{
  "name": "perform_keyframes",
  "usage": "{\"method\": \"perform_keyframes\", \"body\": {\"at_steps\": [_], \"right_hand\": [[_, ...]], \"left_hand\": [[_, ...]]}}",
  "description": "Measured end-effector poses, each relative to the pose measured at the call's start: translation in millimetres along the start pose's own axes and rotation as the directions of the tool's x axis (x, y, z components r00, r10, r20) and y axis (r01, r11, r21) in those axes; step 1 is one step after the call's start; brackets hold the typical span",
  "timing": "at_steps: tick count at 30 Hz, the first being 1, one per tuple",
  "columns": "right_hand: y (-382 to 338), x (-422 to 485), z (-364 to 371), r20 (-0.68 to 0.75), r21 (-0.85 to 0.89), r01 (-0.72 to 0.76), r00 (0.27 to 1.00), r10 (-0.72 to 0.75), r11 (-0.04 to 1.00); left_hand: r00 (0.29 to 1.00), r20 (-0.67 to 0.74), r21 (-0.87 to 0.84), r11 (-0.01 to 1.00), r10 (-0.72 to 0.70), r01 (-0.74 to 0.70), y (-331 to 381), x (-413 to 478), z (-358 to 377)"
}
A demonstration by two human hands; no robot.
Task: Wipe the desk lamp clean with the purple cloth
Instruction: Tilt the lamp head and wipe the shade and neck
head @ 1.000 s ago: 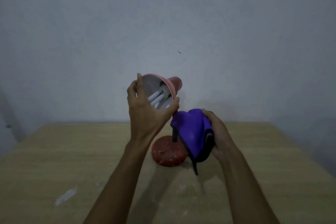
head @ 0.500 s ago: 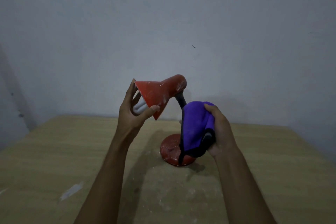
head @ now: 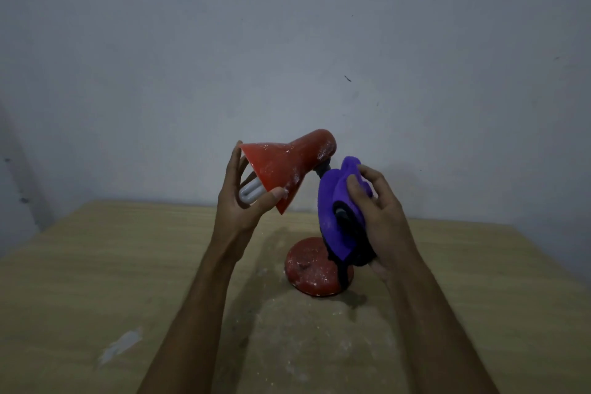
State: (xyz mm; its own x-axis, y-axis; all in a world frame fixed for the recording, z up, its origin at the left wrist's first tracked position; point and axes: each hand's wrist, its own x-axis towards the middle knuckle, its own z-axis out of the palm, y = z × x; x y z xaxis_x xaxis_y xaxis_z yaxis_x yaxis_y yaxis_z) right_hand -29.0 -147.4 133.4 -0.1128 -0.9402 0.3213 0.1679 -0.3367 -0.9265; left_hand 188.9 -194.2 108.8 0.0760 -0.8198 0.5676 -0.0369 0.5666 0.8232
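A red desk lamp stands on the wooden table, its round base point(head: 311, 272) speckled with white dust. Its cone shade point(head: 281, 166) points down to the left, with a white bulb point(head: 251, 193) showing at the mouth. My left hand point(head: 243, 201) grips the shade's rim, thumb on the lower edge and fingers behind the upper edge. My right hand point(head: 375, 214) holds the purple cloth point(head: 335, 211), which has a black edge, wrapped against the lamp's neck. Only the neck's top joint shows above the cloth.
The table point(head: 96, 281) carries white dust around the lamp base and a pale smear point(head: 120, 344) at the front left. A plain grey wall point(head: 287, 41) rises right behind the table's far edge.
My left hand has turned the shade from facing me to pointing down and left. My right hand has raised the cloth a little along the neck.
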Motion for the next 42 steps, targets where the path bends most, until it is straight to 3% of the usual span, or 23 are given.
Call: {"method": "perform_keyframes", "body": {"at_steps": [4,9,13,18,21,24,26,30,32,34,35,37,39,42], "right_hand": [[-4,1,10,-0.047,-0.317,0.250,0.959,-0.278,0.915],[-1,19,18,-0.162,-0.542,0.303,0.878,-0.451,0.784],[-4,29,27,-0.185,-0.482,0.315,0.875,-0.447,0.818],[5,35,36,-0.140,-0.508,0.350,0.868,-0.477,0.787],[5,33,43,-0.265,-0.393,0.256,0.888,-0.375,0.883],[8,34,44,-0.316,-0.402,0.268,0.857,-0.407,0.876],[10,33,45,-0.266,-0.443,0.337,0.836,-0.480,0.831],[17,21,47,0.012,-0.554,0.457,0.840,-0.543,0.696],[12,14,40,0.124,-0.497,0.386,0.918,-0.377,0.777],[1,9,29,0.232,-0.325,0.254,0.955,-0.184,0.911],[-3,8,24,0.212,-0.221,0.216,0.962,-0.169,0.951],[-12,12,20,-0.002,-0.129,0.245,0.969,-0.247,0.961],[-15,22,21,-0.185,-0.280,0.320,0.907,-0.379,0.905],[-13,35,29,-0.161,-0.430,0.299,0.903,-0.398,0.852]], "left_hand": [[0.999,-0.038,-0.042,0.999,-0.021,0.020,5,-1,3],[1.000,-0.015,-0.014,1.000,-0.023,0.023,5,1,-3],[1.000,0.024,0.001,1.000,-0.019,0.019,4,3,-7],[0.999,0.028,-0.011,1.000,-0.019,0.019,3,3,-13],[0.999,0.034,-0.020,1.000,-0.016,0.017,5,2,-12],[0.999,0.034,-0.016,1.000,-0.008,0.008,5,4,-12],[1.000,0.024,-0.019,1.000,-0.014,0.015,5,4,-11],[1.000,0.008,-0.004,1.000,-0.019,0.019,6,5,-8],[1.000,0.009,-0.003,1.000,-0.023,0.023,5,5,-10],[0.999,0.022,-0.004,0.999,-0.033,0.033,5,4,-14],[0.999,0.031,-0.002,0.999,-0.035,0.035,5,4,-15],[0.998,0.045,0.005,0.999,-0.035,0.034,7,3,-16],[0.998,0.052,0.013,1.000,-0.025,0.024,9,2,-14],[0.999,0.051,0.012,1.000,-0.019,0.019,9,2,-16]]}}
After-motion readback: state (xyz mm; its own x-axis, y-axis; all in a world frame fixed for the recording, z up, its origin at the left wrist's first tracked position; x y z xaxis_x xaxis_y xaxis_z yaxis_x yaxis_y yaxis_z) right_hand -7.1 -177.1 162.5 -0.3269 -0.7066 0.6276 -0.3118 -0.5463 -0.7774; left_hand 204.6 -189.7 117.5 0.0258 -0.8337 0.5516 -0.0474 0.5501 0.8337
